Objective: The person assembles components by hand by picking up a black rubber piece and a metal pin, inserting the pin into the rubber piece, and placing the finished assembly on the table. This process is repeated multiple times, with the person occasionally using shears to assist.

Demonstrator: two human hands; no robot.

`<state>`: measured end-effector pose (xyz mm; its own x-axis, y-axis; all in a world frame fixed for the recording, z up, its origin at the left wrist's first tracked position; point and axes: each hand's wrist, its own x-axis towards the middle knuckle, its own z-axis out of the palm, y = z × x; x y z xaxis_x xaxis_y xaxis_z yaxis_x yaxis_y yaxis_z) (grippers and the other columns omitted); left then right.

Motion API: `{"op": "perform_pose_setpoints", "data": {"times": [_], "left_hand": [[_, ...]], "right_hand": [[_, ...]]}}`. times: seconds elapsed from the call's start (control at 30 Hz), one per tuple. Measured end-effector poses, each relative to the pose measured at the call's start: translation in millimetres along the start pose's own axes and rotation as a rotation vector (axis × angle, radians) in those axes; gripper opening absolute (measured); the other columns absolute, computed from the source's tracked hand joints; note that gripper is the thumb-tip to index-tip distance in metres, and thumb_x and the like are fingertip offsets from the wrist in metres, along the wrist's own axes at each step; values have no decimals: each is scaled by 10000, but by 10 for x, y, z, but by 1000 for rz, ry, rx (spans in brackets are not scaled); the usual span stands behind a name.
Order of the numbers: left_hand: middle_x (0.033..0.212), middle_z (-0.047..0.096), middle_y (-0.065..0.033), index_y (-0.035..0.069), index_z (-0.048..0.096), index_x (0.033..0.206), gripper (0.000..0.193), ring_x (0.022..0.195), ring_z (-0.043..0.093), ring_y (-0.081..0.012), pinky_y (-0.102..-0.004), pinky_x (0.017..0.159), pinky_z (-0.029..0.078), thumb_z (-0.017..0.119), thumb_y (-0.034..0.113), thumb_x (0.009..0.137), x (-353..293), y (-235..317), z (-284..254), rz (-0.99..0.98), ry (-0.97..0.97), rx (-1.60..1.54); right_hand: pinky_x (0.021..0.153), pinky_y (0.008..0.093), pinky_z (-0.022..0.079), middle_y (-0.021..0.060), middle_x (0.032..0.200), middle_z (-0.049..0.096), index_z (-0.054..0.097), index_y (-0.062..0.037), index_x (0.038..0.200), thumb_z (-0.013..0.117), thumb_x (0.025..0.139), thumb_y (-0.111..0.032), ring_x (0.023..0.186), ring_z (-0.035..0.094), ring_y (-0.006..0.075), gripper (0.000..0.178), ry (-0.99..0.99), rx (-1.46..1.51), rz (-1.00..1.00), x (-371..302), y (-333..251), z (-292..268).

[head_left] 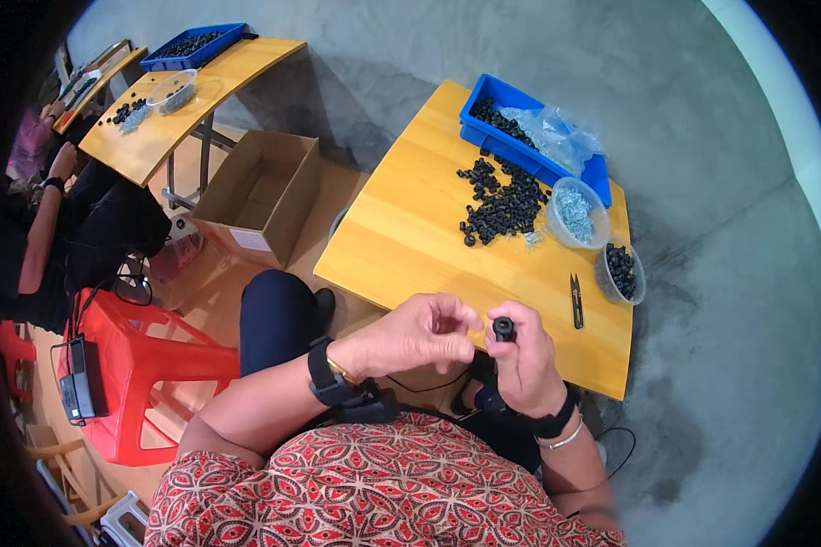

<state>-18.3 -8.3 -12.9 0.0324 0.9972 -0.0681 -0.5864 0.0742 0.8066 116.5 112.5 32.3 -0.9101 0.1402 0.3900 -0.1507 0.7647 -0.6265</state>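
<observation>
In front of my body, over the table's near edge, my right hand is closed around a small black cylindrical plastic part. The part's round end, with a hole in it, faces up between thumb and fingers. Just left of it is my left hand, its fingers bent and the thumb and index tips apart. Nothing can be made out between them. A heap of small black plastic parts lies on the wooden table. Beside the heap stands a clear round tub of small silvery pieces.
A blue tray with black parts and a clear plastic bag sits at the back. Another tub of black parts and thread snips are at right. Leftward are a cardboard box, a red stool and a co-worker's arm.
</observation>
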Motion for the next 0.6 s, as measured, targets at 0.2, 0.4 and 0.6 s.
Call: {"op": "perform_pose_setpoints", "data": {"times": [0.2, 0.4, 0.6], "left_hand": [[1063, 506, -95, 67, 390, 1199, 775, 1009, 498, -200, -298, 836, 428, 817, 204, 567, 77, 100, 430, 611, 41, 397], [862, 559, -49, 60, 558, 852, 367, 797, 564, -179, -285, 736, 449, 773, 266, 639, 99, 36, 447, 685, 108, 623], [801, 557, -45, 67, 556, 872, 371, 729, 570, -172, -264, 672, 458, 765, 283, 654, 175, -39, 417, 731, 139, 621]], "right_hand": [[596, 269, 453, 89, 784, 529, 420, -24, 1054, 523, 860, -203, 635, 549, 173, 284, 9, 16, -141, -13, -182, 16], [602, 288, 477, 121, 906, 535, 433, -20, 1035, 517, 833, -148, 663, 582, 239, 254, 77, -6, -267, 13, -171, 57], [593, 284, 477, 121, 861, 541, 434, -17, 1025, 507, 822, -127, 642, 579, 246, 243, 62, -2, -192, -43, -123, 62]]}}
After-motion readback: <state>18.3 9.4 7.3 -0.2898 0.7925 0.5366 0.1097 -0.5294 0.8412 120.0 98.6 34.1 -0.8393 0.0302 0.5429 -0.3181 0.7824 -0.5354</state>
